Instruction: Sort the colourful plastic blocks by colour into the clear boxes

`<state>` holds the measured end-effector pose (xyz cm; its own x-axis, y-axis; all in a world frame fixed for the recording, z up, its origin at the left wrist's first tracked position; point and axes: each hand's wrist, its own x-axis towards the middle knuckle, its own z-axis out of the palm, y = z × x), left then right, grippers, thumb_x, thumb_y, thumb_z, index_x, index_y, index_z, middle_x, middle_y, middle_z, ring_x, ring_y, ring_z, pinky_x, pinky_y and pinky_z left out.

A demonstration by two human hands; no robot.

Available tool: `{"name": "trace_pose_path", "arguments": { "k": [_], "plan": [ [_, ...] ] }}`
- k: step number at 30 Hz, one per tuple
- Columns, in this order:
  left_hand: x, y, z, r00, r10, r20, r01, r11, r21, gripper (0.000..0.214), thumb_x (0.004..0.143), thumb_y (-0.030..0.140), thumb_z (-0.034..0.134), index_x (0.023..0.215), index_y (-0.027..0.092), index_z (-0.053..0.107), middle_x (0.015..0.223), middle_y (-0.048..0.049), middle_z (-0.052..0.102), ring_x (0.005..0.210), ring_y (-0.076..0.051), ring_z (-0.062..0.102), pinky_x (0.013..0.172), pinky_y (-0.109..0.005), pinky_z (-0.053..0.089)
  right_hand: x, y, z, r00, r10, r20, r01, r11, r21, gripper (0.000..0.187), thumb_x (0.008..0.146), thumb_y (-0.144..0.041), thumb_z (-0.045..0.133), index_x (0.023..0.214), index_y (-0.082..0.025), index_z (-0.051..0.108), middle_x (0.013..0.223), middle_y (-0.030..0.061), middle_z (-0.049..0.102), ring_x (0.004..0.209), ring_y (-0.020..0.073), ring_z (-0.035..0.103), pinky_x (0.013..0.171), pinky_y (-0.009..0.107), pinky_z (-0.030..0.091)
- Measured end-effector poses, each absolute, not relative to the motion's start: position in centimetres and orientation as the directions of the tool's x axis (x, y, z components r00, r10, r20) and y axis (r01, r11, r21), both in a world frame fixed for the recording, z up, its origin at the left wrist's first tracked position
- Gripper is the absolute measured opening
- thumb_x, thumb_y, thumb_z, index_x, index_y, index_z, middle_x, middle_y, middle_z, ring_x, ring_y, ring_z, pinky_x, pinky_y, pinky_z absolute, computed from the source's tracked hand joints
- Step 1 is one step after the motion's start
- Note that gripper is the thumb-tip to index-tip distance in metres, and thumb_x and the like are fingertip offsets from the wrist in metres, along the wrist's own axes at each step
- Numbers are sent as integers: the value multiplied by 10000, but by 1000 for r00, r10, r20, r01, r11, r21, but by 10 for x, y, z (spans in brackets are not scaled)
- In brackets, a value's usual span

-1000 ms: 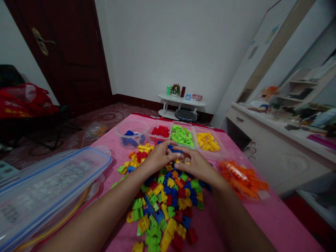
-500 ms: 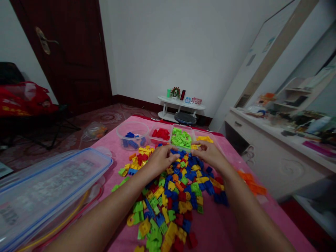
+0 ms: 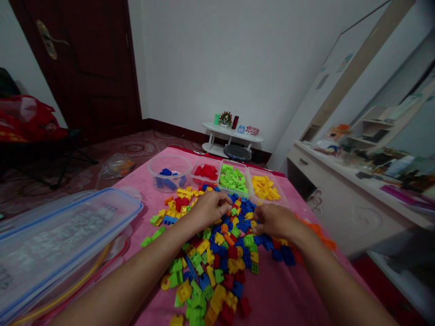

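Note:
A loose heap of toy building bricks (image 3: 219, 246) in blue, yellow, green, red and orange covers the middle of the table. My left hand (image 3: 210, 209) is over the far part of the heap, thumb and fingertips drawn together; anything between them is hidden. To its right, my right hand (image 3: 273, 221) reaches into the heap's right side with curled fingers, among blue and yellow bricks. What its fingertips hold cannot be made out. Beyond my hands stand clear containers: a round one (image 3: 152, 168) with blue bricks, then red bricks (image 3: 206, 172), green bricks (image 3: 233, 179) and yellow bricks (image 3: 265, 188) in rectangular ones.
Clear lids (image 3: 125, 206) with coloured rims lie stacked at the table's left. Orange pieces (image 3: 317, 233) lie at the right edge of the pink tablecloth (image 3: 285, 290). A cluttered dresser (image 3: 340, 181) stands to the right, a low white shelf (image 3: 234, 132) behind.
My right hand has drawn back from the yellow-brick container down into the heap's right side, uncovering the container. My left hand stays over the heap. The view has shifted slightly.

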<state>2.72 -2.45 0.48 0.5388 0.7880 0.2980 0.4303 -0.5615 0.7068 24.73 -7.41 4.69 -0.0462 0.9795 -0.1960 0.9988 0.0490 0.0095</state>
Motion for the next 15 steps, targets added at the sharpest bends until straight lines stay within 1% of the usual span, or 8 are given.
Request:
{"name": "trace_pose_path", "arguments": {
  "k": [3,4,5,7,9,11,13,15],
  "plan": [
    [28,-25,3,550,787,279,430,-553,714,220,784,279,554,904,183,712,798,-24,704,716,-167,621,642,-246,431,244,-90,33,-39,987,-157,998,47,46,546,629,-357,715,1140,-216,585,1076,116,674,938,309,623,664,315,394],
    [29,-25,3,554,786,276,428,-553,715,221,784,279,554,903,185,715,810,-25,709,723,-168,626,647,-247,433,243,-92,30,-40,989,-144,998,46,40,587,648,-342,694,1201,-213,544,1108,125,661,964,313,616,675,317,393],
    [29,-25,2,557,783,277,426,-555,714,224,785,279,554,905,185,718,817,-26,713,726,-169,630,649,-248,434,243,-93,28,-42,989,-143,998,47,32,581,670,-328,666,1221,-213,525,1105,124,661,961,309,617,673,315,390],
    [30,-27,2,560,780,280,426,-561,710,229,786,281,554,909,183,721,807,-26,714,717,-167,632,642,-246,434,243,-91,25,-51,987,-153,999,52,4,482,700,-309,609,1168,-214,547,1023,103,677,901,285,626,646,303,375],
    [30,-28,3,564,778,276,433,-563,704,233,783,281,559,914,179,722,788,-24,712,703,-164,630,634,-244,433,243,-85,21,-45,988,-148,997,36,-62,388,694,-302,587,1070,-209,575,925,73,677,822,248,621,610,282,355],
    [30,-29,5,563,782,267,445,-559,700,237,781,284,563,919,179,724,791,-25,715,709,-166,629,636,-243,435,242,-79,16,-38,990,-137,983,13,-183,346,668,-284,589,1007,-211,579,869,38,661,765,204,603,577,255,338],
    [30,-29,6,560,784,267,454,-561,692,238,783,283,560,922,186,727,819,-26,720,733,-169,632,644,-244,434,239,-72,10,-62,990,-125,950,20,-310,340,651,-255,582,989,-219,581,833,5,643,721,166,582,555,235,330],
    [30,-29,6,551,787,276,460,-563,687,238,786,281,555,920,191,729,838,-25,724,742,-170,634,641,-243,430,235,-65,7,-88,991,-96,921,45,-387,321,646,-227,565,966,-219,596,804,-12,632,704,147,568,563,226,339]
  ]
}}
